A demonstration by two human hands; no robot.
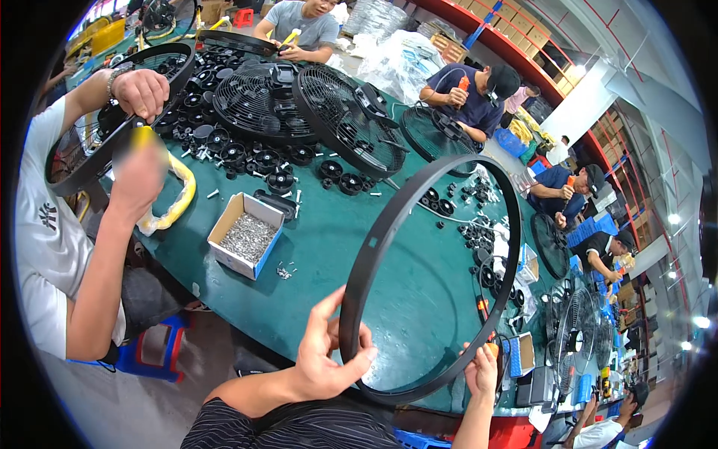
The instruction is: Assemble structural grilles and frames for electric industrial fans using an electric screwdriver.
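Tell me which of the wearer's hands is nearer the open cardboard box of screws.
Left. The left hand grips the black ring at its lower left, closer to the cardboard box of screws. The right hand holds the ring's lower right, farther away.

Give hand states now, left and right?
Left hand: closed on the black ring.
Right hand: closed on an orange tool, touching the ring's rim.

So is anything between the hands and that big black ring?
Nothing visible. The left hand already grips the black ring at its lower left rim, and the right hand, holding something orange, sits against its lower right rim.
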